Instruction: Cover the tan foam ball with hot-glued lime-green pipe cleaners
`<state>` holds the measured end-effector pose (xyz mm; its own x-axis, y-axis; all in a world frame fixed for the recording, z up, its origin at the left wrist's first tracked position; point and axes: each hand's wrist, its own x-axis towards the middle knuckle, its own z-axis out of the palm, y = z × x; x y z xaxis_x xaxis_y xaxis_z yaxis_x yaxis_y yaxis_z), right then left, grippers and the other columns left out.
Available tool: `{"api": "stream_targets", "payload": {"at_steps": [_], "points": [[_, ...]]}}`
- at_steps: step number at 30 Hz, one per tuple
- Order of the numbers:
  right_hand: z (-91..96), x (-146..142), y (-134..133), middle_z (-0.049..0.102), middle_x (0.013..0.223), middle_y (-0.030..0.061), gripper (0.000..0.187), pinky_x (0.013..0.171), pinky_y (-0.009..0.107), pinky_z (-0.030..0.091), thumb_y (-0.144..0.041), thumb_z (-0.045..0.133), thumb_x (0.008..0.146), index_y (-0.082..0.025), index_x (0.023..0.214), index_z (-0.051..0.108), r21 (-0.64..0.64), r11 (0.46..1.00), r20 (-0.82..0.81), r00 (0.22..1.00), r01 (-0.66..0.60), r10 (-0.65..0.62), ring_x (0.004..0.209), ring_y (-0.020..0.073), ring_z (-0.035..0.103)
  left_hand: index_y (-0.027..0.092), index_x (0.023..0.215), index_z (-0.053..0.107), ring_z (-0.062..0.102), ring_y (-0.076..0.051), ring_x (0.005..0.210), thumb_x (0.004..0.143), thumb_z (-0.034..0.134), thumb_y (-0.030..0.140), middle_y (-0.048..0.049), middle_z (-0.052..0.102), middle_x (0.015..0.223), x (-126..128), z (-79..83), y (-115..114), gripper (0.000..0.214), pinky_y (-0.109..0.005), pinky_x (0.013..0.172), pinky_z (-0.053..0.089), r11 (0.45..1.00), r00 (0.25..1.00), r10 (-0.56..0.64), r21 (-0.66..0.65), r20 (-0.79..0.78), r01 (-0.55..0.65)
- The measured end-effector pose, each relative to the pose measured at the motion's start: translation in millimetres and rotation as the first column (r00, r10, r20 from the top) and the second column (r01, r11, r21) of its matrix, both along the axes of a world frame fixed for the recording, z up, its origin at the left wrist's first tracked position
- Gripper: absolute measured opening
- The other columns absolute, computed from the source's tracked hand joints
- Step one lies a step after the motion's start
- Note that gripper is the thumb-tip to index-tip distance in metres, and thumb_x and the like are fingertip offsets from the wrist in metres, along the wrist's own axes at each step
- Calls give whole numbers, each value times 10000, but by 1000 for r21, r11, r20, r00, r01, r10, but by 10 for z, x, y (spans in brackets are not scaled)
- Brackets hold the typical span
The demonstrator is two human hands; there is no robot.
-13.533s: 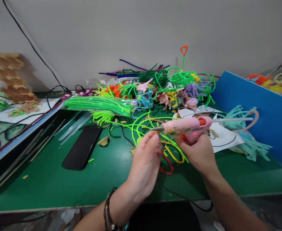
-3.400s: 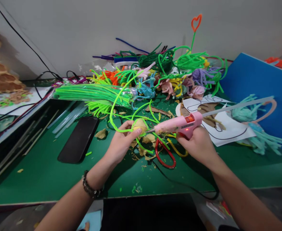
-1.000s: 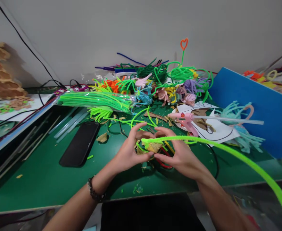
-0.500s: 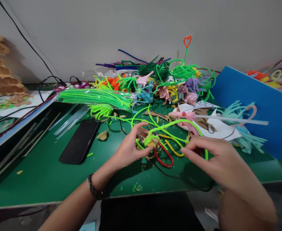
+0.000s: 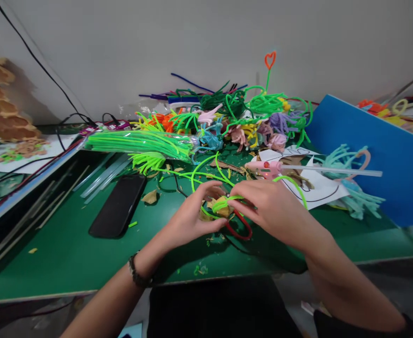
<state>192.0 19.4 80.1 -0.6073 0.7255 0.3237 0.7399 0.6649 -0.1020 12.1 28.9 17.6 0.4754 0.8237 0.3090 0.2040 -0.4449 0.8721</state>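
Between the thumb and fingers of my left hand is a small tan papery piece with bright green pipe cleaner wound on it. My right hand pinches the green pipe cleaner right beside that piece, and its free length arcs out behind the hand. Below the hands lies a red loop handle, seemingly of scissors, partly covered by my right hand. More green strands curve over the table behind my left hand.
A black phone lies to the left, near clear sticks. Bundles of coloured pipe cleaners line the back. A pink glue gun rests on cut paper at the right, before a blue board. Tan scraps lie about.
My right hand has moved left, up to the tan piece, bringing the pipe cleaner in close against it. The yellow handle is now hidden behind it. My left hand stays in place.
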Motion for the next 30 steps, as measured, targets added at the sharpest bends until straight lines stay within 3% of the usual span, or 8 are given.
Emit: {"api": "stream_targets", "payload": {"at_steps": [3, 7, 12, 17, 23, 27, 30], "points": [[46, 50, 18, 629, 700, 8, 156, 545, 243, 318, -225, 476, 862, -167, 764, 582, -62, 998, -51, 998, -30, 26, 615, 135, 539, 212, 1113, 509, 540, -221, 1054, 699, 687, 243, -91, 562, 1147, -82, 36, 42, 451, -335, 904, 424, 999, 988, 30, -19, 152, -27], [77, 112, 43, 622, 712, 11, 201, 572, 249, 337, -269, 451, 882, -160, 767, 575, -76, 996, -103, 994, -51, 43, 647, 135, 540, 190, 762, 629, 580, -160, 802, 724, 671, 281, -32, 616, 800, -208, 87, 81, 107, -262, 718, 462, 988, 895, 143, -15, 422, -151], [75, 177, 59, 641, 760, 13, 184, 625, 268, 368, -272, 464, 878, -160, 789, 580, -63, 997, -133, 990, -45, 36, 720, 153, 576, 170, 566, 578, 463, -97, 536, 722, 683, 308, 33, 510, 525, -312, 90, 45, 234, -216, 519, 362, 971, 825, 228, -64, 517, -228], [66, 215, 65, 660, 770, 11, 155, 619, 263, 386, -253, 484, 866, -163, 789, 584, -39, 998, -165, 986, -39, 32, 745, 158, 604, 165, 515, 518, 406, -88, 442, 776, 632, 307, 49, 450, 423, -401, 123, -44, 318, -241, 480, 335, 971, 828, 173, 49, 533, -235], [52, 243, 87, 658, 729, 20, 172, 610, 265, 402, -252, 491, 863, -159, 749, 579, 32, 999, -161, 987, -17, 22, 719, 164, 607, 169, 469, 488, 386, -90, 386, 871, 488, 324, 35, 419, 398, -555, 312, -340, 431, -292, 455, 322, 922, 900, 114, 294, 421, -254], [50, 264, 93, 666, 747, 21, 174, 620, 258, 419, -258, 477, 869, -169, 753, 572, 56, 998, -162, 987, 4, 5, 736, 159, 615, 217, 484, 496, 319, -111, 383, 835, 535, 387, 45, 338, 399, -611, 404, -565, 391, -327, 455, 306, 893, 828, 267, 196, 493, -404], [57, 268, 88, 669, 754, 15, 167, 625, 259, 427, -269, 480, 867, -178, 761, 571, 65, 998, -172, 985, 3, 9, 737, 156, 618, 279, 781, 632, 374, -116, 438, 757, 649, 321, 44, 476, 542, -618, 398, -591, 52, -318, 463, 355, 862, 772, 391, 95, 502, -498]]}}
